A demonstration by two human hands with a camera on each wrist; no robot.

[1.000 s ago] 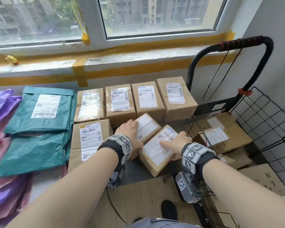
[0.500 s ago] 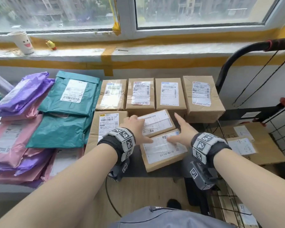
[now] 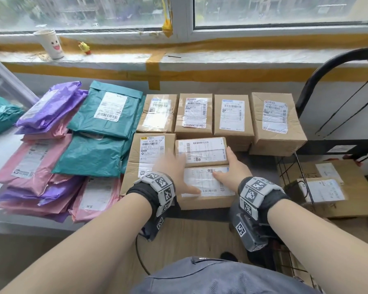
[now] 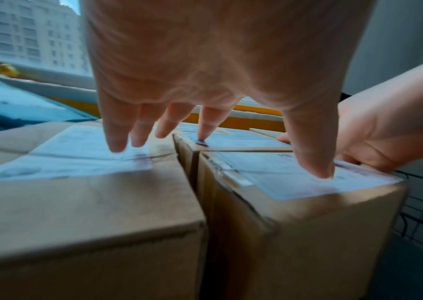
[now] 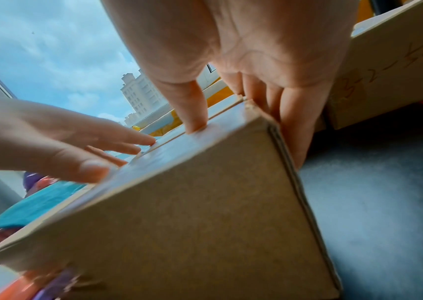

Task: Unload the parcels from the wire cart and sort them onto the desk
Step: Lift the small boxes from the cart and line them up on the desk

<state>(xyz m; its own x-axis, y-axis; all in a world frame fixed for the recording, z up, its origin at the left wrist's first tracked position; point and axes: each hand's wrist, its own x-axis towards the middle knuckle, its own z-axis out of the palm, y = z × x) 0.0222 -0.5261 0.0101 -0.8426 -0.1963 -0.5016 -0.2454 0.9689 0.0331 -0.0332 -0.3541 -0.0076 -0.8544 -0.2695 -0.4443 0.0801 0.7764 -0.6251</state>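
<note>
Grey desk (image 3: pixel 261 164) beneath a taped windowsill: a small box (image 3: pixel 206 187) at its front edge is bracketed by the right hand (image 3: pixel 232 168), thumb on top, fingers flat against its side; the left hand (image 3: pixel 174 170) lies spread across the labels. Seven cardboard boxes are counted in two rows. Label text is blurred.
</note>
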